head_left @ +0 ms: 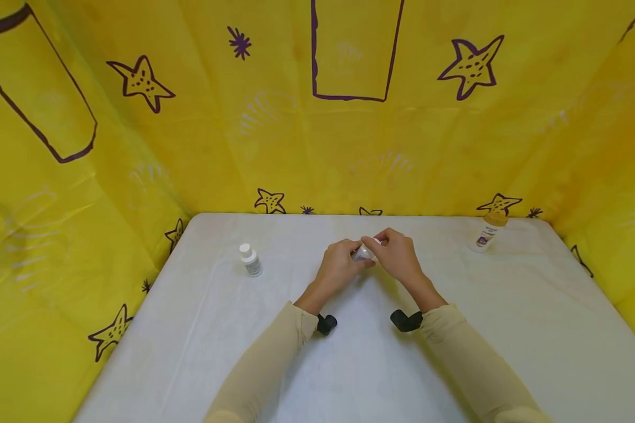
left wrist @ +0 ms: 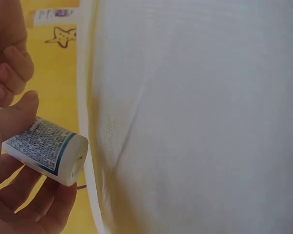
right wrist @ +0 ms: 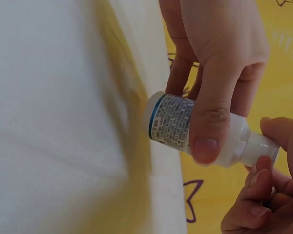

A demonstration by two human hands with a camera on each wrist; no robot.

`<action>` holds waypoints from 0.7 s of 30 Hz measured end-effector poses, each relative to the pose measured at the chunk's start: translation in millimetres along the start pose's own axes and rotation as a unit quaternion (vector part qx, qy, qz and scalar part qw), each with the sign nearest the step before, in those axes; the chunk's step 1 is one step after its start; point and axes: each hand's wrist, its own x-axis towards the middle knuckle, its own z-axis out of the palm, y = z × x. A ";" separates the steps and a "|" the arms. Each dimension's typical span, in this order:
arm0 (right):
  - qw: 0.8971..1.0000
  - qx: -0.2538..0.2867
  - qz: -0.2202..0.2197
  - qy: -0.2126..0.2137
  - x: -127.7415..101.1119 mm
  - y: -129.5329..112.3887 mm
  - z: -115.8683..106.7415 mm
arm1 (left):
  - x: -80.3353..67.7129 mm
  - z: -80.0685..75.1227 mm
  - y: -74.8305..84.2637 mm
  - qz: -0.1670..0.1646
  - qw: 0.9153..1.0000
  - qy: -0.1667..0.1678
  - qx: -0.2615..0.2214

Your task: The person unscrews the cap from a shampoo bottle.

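Between both hands is a small white pill bottle (right wrist: 178,122) with a printed label and a blue stripe near its base. My left hand (head_left: 341,262) grips its body, thumb across the label and fingers beneath. The right hand (head_left: 397,255) pinches the white cap (right wrist: 260,148) between thumb and fingers. In the right wrist view the bottle lies tilted on its side in the air, cap toward the right hand. Its base (left wrist: 76,163) faces the left wrist camera.
A second white bottle (head_left: 251,261) stands to the left on the white-covered table (head_left: 233,341). At the back right stands a white bottle with a yellow cap (head_left: 488,233). Yellow cloth walls (head_left: 206,147) with drawn starfish enclose the table. Dark wrist mounts (head_left: 406,321) sit below the sleeves.
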 end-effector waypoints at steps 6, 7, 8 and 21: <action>1.000 0.007 -0.005 -0.005 -1.1 7.4 1.2 | 0.9 1.4 0.8 0.009 1.000 -0.008 -0.001; 1.000 0.007 -0.009 -0.005 -1.4 8.3 1.6 | 0.9 1.3 0.9 0.012 1.000 -0.011 0.002; 1.000 0.007 -0.015 -0.004 -1.5 9.1 1.9 | 1.1 0.9 0.8 0.015 1.000 -0.014 0.007; 0.991 -0.009 -0.136 -0.017 2.2 17.3 2.5 | 10.4 -8.7 -1.8 0.032 0.996 -0.076 0.025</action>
